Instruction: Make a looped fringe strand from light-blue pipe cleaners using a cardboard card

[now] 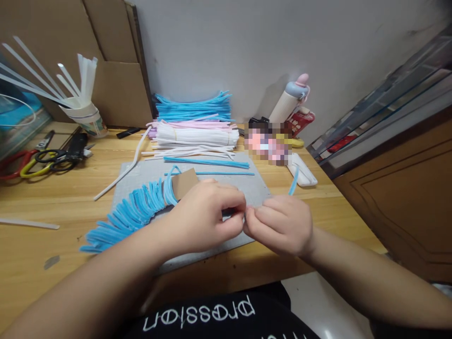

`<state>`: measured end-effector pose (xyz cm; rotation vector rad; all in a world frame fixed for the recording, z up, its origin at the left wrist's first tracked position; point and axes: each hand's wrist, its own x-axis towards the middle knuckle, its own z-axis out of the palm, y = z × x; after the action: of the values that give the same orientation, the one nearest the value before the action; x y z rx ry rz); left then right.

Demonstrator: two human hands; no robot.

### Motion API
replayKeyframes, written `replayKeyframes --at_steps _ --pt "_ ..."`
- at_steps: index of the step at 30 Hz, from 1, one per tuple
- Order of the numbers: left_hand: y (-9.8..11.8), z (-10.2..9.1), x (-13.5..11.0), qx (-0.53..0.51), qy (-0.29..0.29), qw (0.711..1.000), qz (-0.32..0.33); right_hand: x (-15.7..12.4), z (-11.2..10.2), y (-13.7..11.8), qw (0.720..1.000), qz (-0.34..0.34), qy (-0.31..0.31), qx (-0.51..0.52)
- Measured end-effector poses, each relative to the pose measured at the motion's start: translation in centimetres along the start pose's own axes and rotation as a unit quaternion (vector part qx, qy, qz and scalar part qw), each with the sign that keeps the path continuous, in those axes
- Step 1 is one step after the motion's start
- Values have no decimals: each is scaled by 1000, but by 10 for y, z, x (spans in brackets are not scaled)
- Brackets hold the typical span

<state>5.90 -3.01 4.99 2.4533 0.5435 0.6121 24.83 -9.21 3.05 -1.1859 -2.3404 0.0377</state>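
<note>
My left hand (pixel 215 214) is closed in a pinch above the grey mat, its fingertips meeting those of my right hand. Whatever lies between the left fingers is hidden. My right hand (pixel 280 223) is closed too, and the end of a blue pipe cleaner (pixel 294 181) sticks up behind it. To the left, a row of bent blue pipe cleaners (pixel 136 207) spreads across the mat, partly covered by my left forearm. A piece of brown cardboard (pixel 185 182) lies beside the row. Behind my hands, straight blue pipe cleaners (pixel 208 163) lie on the grey mat (pixel 259 176).
Bundles of blue (pixel 194 107) and white pipe cleaners (pixel 196 136) lie against the wall. At left are scissors (pixel 67 153) and a cup (pixel 83 115) of white strips. A bottle (pixel 286 101) and a white case (pixel 303 172) stand at right, near the table edge.
</note>
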Motion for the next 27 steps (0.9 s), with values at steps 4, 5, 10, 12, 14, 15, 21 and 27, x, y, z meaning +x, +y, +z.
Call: replayKeyframes --at_steps 4,5,10,12,14,15,21,27 --pt "-3 -2 1 52 5 998 32 1 -3 -1 991 87 -23 96" --pt "-4 -3 1 73 9 996 49 3 -5 -3 971 146 -54 182" --pt "-3 -4 0 140 19 985 97 14 -12 -3 685 386 -205 583" --pt "-3 -5 -1 141 19 985 100 15 -10 -1 621 396 -212 642" --pt "-2 -6 -1 129 13 987 98 14 -8 0 624 379 -203 652" --pt "-3 -6 -1 120 8 988 95 13 -7 0 654 365 -192 634" --pt "-5 -4 0 67 -28 995 63 -6 -4 -3 985 89 -61 135" --pt "-9 3 1 28 -52 998 30 -24 11 10 985 -100 2 -144"
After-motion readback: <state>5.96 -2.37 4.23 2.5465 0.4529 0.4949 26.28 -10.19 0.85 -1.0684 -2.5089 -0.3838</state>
